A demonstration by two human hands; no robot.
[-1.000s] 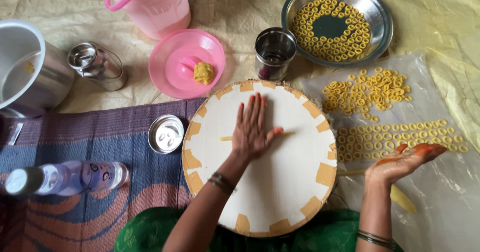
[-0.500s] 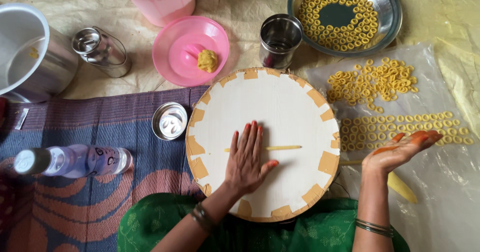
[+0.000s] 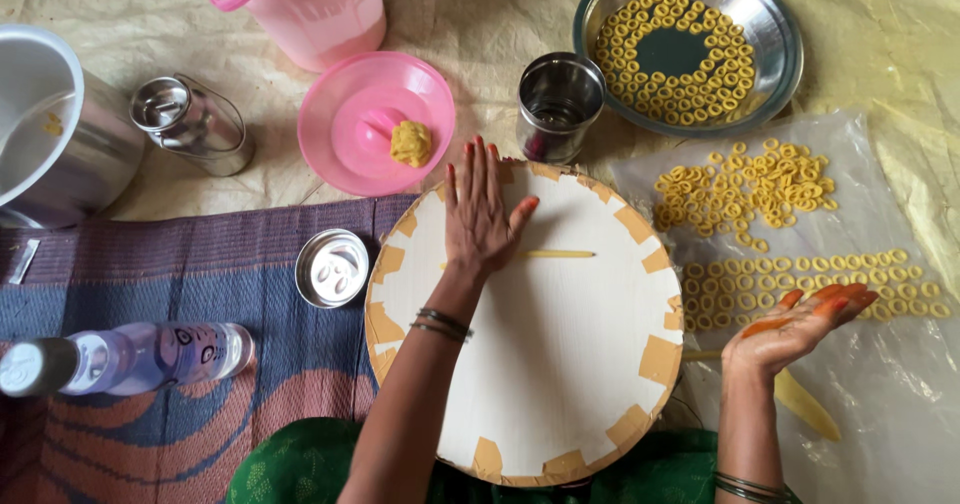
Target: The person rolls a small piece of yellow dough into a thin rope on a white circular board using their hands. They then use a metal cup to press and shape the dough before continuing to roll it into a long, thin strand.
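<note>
We press our flat, open left hand (image 3: pixel 482 214) on a thin dough strand (image 3: pixel 556 255) lying left-right across the round board (image 3: pixel 560 364); right hand (image 3: pixel 800 322) open, palm-up, beside dough rings (image 3: pixel 800 284). A steel cup (image 3: pixel 558 107) stands just beyond.

Creased beige cloth (image 3: pixel 480 24) over the floor, striped purple-and-blue woven mat (image 3: pixel 200 254) at left, soft even daylight.

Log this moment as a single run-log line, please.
left hand: flat on dough strand | round board | right hand: palm up, empty
</note>
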